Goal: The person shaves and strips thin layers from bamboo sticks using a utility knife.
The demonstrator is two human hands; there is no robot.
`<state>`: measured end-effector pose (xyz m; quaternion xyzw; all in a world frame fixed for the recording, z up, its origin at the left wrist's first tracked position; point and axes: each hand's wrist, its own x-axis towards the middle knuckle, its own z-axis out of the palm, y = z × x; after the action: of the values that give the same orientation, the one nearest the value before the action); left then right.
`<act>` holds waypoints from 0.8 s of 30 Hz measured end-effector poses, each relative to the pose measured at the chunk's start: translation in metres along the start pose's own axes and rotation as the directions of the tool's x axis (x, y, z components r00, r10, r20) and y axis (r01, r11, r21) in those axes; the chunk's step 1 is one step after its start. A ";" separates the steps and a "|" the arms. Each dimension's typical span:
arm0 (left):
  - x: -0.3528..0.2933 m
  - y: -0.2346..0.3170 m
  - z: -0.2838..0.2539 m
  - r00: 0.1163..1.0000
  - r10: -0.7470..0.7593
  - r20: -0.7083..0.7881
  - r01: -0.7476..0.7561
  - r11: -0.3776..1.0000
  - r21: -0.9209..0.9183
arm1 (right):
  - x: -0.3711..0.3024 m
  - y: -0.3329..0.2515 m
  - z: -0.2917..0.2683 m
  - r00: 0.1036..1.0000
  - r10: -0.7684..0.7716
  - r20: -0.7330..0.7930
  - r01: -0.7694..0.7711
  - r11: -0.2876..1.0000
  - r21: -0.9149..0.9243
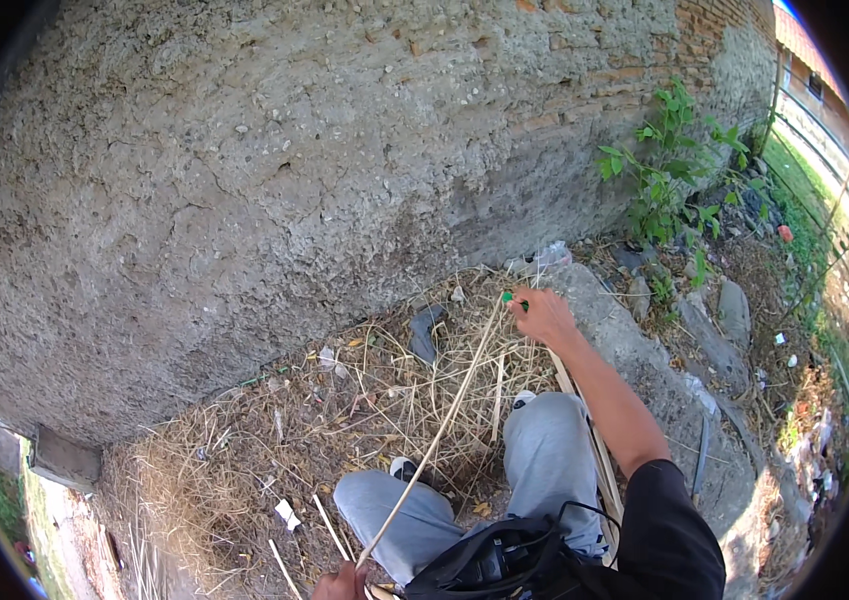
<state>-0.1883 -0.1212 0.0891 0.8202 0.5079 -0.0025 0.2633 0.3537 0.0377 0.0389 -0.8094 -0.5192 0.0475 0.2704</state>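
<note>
A long, thin bamboo strip (436, 442) runs slantwise from the lower edge up toward the wall, passing in front of my left knee. My left hand (337, 583) is closed round its near end, partly cut off by the lower edge. At the far end, my right hand (545, 318) is stretched out, its fingers closed on a small green object (508, 297). What kind of object it is cannot be made out, as the fingers cover most of it. The strip's far tip lies right beside the green object; whether they touch is unclear.
A rough plastered wall (274, 180) stands close ahead. Straw-like shavings (179, 490) cover the ground. A concrete slab (619, 330) lies right of my right hand, with a leafy plant (672, 165) beyond. More pale strips (330, 527) lie near my left leg, beside a white scrap (287, 515).
</note>
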 end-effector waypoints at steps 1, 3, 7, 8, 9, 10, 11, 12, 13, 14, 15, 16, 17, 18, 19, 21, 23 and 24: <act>-0.006 -0.009 0.001 1.000 0.024 -0.010 -0.023 0.999 0.030 | 0.010 0.026 0.002 0.998 0.057 -0.030 -0.058 0.997 -0.058; -0.028 -0.038 0.009 0.993 0.085 -0.087 -0.081 0.995 0.055 | 0.019 0.072 0.000 0.979 0.191 -0.064 -0.198 0.972 -0.128; -0.025 -0.032 -0.013 0.996 -0.085 -0.030 0.082 0.993 -0.080 | 0.015 0.099 0.004 0.951 0.308 -0.042 -0.309 0.950 -0.038; -0.018 -0.029 -0.015 0.995 -0.090 -0.033 0.087 0.992 -0.088 | 0.012 0.108 0.013 0.953 0.300 -0.040 -0.301 0.953 -0.042; -0.007 -0.030 -0.012 0.995 -0.099 0.005 0.099 0.989 -0.109 | 0.010 0.122 0.029 0.963 0.263 0.063 -0.260 0.964 -0.059; 0.000 -0.034 -0.008 0.993 -0.113 0.045 0.118 0.985 -0.127 | 0.004 0.128 0.042 0.959 0.224 0.173 -0.215 0.974 -0.068; 0.004 -0.036 -0.002 0.991 -0.124 0.041 0.128 0.983 -0.130 | -0.002 0.122 0.049 0.960 0.214 0.180 -0.205 0.976 -0.066; 0.010 -0.040 0.003 0.983 -0.170 0.067 0.181 0.956 -0.232 | -0.009 0.110 0.052 0.941 0.187 0.283 -0.175 0.982 -0.069; 0.016 -0.042 0.006 0.973 -0.210 0.097 0.231 0.916 -0.329 | -0.014 0.099 0.054 0.910 0.160 0.382 -0.145 0.987 -0.069; 0.023 -0.046 0.008 0.973 -0.209 0.095 0.229 0.916 -0.330 | -0.018 0.091 0.052 0.912 0.158 0.379 -0.143 0.987 -0.069; 0.030 -0.051 0.009 0.972 -0.162 0.168 0.226 0.831 -0.508 | -0.021 0.083 0.049 0.923 0.148 0.355 -0.151 0.988 -0.019; 0.037 -0.052 0.008 0.968 -0.094 0.234 0.230 0.711 -0.664 | -0.025 0.076 0.042 0.933 0.145 0.329 -0.163 0.986 0.028; 0.042 -0.031 -0.008 0.945 -0.141 0.294 0.309 0.674 -0.671 | -0.027 0.068 0.032 0.933 0.148 0.328 -0.165 0.986 0.026; 0.047 -0.030 -0.008 0.945 -0.138 0.296 0.308 0.674 -0.671 | -0.028 0.061 0.021 0.919 0.157 0.363 -0.197 0.977 0.077; 0.051 -0.030 -0.008 0.964 -0.152 0.218 0.260 0.703 -0.662 | -0.028 0.054 0.011 0.904 0.161 0.397 -0.229 0.965 0.130; 0.058 -0.026 -0.009 0.977 -0.163 0.138 0.213 0.730 -0.649 | -0.030 0.045 -0.001 0.912 0.139 0.385 -0.223 0.957 0.184; 0.065 -0.019 -0.009 0.990 -0.127 -0.066 0.074 0.847 -0.527 | -0.031 0.043 -0.005 0.921 0.119 0.371 -0.217 0.948 0.235; 0.067 -0.020 -0.007 0.990 -0.124 -0.068 0.070 0.847 -0.528 | -0.032 0.044 -0.006 0.947 0.081 0.311 -0.176 0.940 0.292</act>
<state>-0.1743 -0.0554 0.0682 0.6897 0.5428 0.1632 0.4506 0.3768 -0.0057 0.0160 -0.7719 -0.4848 0.2675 0.3124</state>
